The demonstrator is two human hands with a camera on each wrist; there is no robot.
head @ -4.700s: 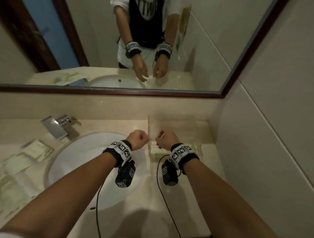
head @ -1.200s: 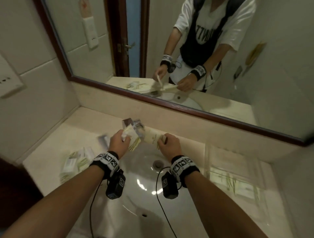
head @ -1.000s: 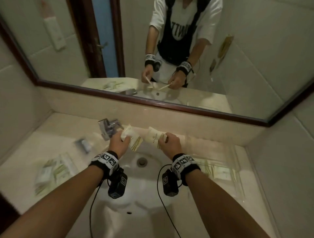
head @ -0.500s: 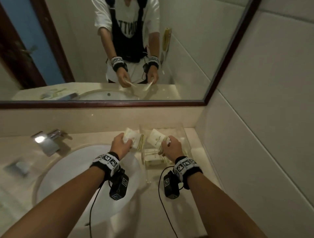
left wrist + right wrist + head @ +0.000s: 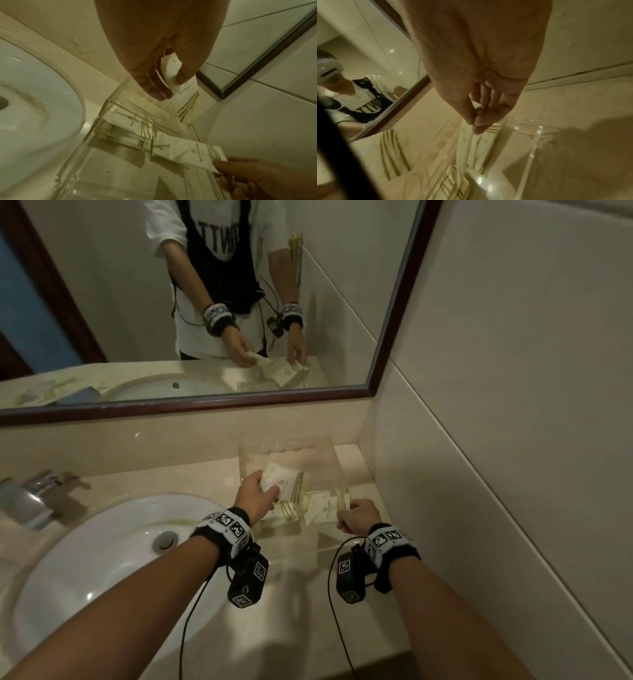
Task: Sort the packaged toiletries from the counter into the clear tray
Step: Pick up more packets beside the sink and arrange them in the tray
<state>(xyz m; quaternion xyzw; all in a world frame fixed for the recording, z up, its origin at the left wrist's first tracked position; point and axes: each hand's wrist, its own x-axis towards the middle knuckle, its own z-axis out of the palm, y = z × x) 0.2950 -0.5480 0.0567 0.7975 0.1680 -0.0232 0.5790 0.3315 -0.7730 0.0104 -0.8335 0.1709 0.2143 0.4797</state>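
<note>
Fingers (image 5: 185, 75) of both hands each pinch a white packet (image 5: 286, 481) over the clear tray (image 5: 329, 453).

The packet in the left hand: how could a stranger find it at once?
Right of the sink, in the counter's corner, stands the clear tray. Above it the left hand pinches a white packet with olive stripes. Unlike the other packets, it hangs in the air, above those lying flat.

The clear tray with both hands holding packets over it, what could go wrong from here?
1. The right hand pinches its white gold-striped packet only by one end at the clear acrylic tray's right wall; it might land outside.
2. The left hand's packet hangs tilted above the stacked packets and may land crooked.
</note>
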